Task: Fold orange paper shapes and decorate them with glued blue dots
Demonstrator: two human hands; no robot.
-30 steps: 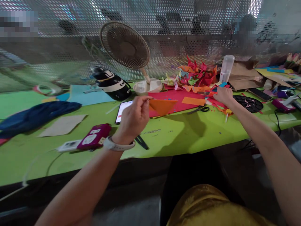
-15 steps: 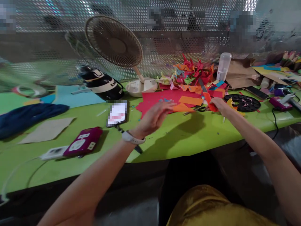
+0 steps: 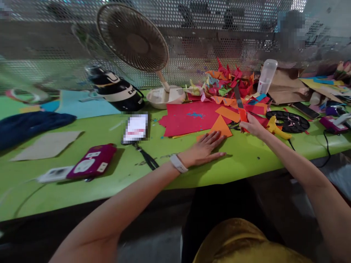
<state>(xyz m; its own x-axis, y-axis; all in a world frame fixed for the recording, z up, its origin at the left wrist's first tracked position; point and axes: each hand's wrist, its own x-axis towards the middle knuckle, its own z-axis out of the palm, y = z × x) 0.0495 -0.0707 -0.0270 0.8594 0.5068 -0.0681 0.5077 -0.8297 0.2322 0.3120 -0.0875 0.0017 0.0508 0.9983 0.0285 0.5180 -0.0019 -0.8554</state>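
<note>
My left hand (image 3: pixel 204 148) lies flat with fingers spread, its fingertips over a folded piece of orange paper (image 3: pixel 221 126) on the green table. Part of that paper is hidden under the hand. My right hand (image 3: pixel 253 125) is closed round the orange handle of a knife (image 3: pixel 242 115), whose long blade points up and away from me. Behind the left hand is a red sheet (image 3: pixel 178 120) with small blue bits scattered on it. An orange strip (image 3: pixel 227 113) rests partly over its right side.
A pile of folded paper shapes (image 3: pixel 230 82) stands at the back. To the right lie a yellow glue gun (image 3: pixel 275 128) and a black round tray (image 3: pixel 292 121). A fan (image 3: pixel 134 40), a black bottle (image 3: pixel 117 91), a phone (image 3: pixel 135 128) and a purple power strip (image 3: pixel 93 160) are on the left.
My left hand has come down from above the table and now presses the orange paper flat, fingers spread. My right hand stays on the knife, and the view has shifted slightly.
</note>
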